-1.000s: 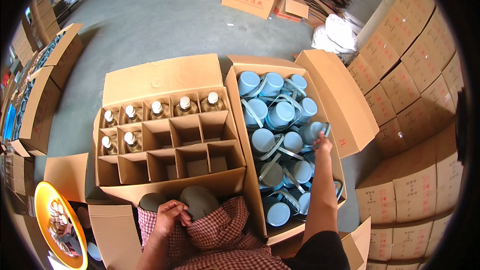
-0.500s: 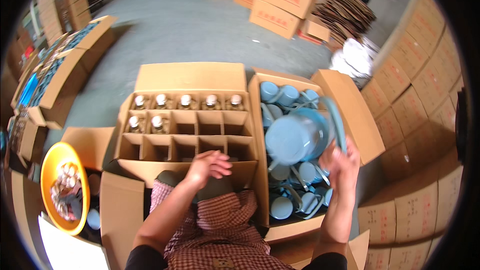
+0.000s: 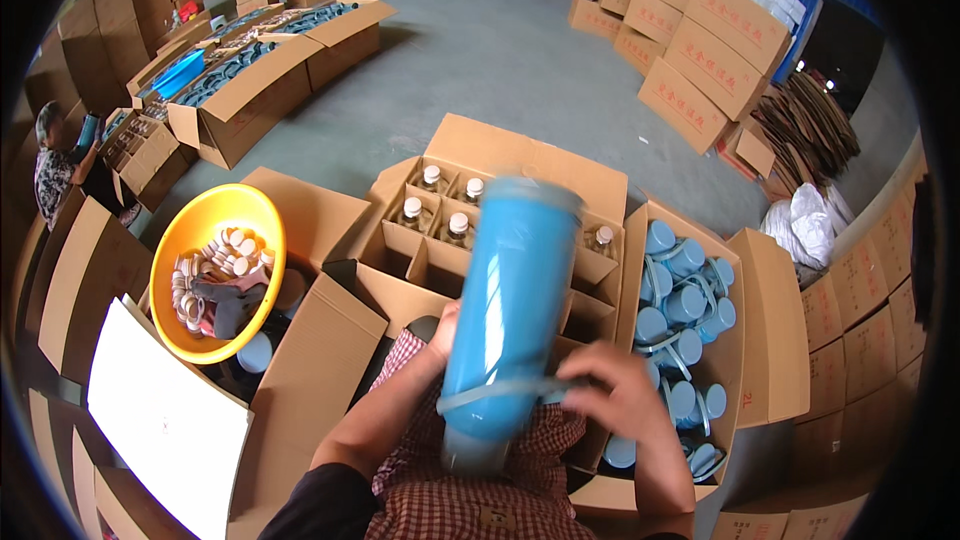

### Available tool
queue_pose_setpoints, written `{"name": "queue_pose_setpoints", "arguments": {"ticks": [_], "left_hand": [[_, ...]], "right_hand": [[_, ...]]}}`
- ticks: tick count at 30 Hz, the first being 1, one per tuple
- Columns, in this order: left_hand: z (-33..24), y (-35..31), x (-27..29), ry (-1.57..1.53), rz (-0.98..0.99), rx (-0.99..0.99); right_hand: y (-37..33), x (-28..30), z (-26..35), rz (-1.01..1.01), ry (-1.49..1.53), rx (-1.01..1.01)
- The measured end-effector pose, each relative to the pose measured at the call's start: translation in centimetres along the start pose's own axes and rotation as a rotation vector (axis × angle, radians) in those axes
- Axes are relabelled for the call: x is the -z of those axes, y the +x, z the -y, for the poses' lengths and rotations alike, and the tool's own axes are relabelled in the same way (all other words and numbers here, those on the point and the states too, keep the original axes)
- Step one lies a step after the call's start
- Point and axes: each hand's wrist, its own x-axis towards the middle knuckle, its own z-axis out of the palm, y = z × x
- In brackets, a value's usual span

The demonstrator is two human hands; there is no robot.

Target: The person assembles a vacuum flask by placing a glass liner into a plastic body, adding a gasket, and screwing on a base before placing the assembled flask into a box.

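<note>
A large blue vacuum flask (image 3: 508, 310) with a looped strap-like handle (image 3: 505, 392) is tilted in front of me, blurred by motion. My left hand (image 3: 446, 332) grips its left side; those fingers are mostly hidden behind the body. On the other side, my right hand (image 3: 628, 390) has bent fingers on the handle. Behind the flask stands a divided carton (image 3: 385, 270) with several white-capped bottles (image 3: 457, 228) in its cells; the flask covers part of it. More blue flasks (image 3: 685, 303) fill an open carton (image 3: 637, 240) on the right.
At left, a yellow basin (image 3: 163, 310) holds white caps and dark cloth, next to an open carton flap (image 3: 300, 400) and a white board (image 3: 165, 430). A person (image 3: 65, 165) sits far left beside cartons (image 3: 255, 110). Stacked boxes (image 3: 715, 55) stand behind and along the right.
The blue flask has come from over the right carton to in front of me. My left hand, free before, now grips its side. My view has turned left.
</note>
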Motion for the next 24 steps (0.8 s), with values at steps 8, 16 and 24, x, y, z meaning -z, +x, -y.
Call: {"name": "queue_pose_setpoints", "arguments": {"ticks": [8,16,24], "left_hand": [[-0.3,-4.5,-0.8,0.652,0.045,-0.354],[-10.3,-0.9,1.9,0.463,0.155,-0.112],[-15.9,0.9,-0.6,0.048,0.433,-0.368]], "right_hand": [[8.8,2.0,-4.8,-0.465,0.144,-0.022],[14.4,-1.5,-2.2,-0.260,-0.201,0.034],[19.4,-7.5,-10.1,-0.156,0.757,0.544]]}}
